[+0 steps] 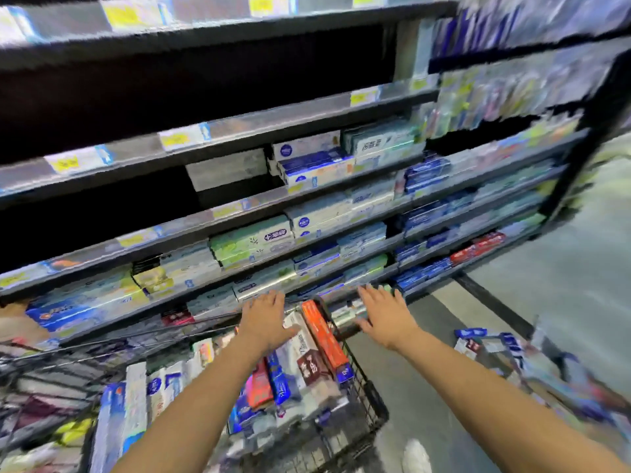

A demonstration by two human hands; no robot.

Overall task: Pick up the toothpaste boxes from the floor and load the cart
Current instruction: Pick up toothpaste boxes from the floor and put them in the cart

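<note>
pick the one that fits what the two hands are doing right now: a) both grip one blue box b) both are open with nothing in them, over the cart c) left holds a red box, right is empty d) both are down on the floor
b: the left hand and the right hand both have their fingers spread and hold nothing, reaching out over the boxes in the cart.

colours in the aisle

black wire cart (367,394) holds an orange-red box (322,332), a maroon-and-white box (309,363) and a blue box (278,380). yellow price tags (176,139) line grey shelf edges (273,122). blue-and-white boxes (488,339) lie on grey floor (563,278).
</note>
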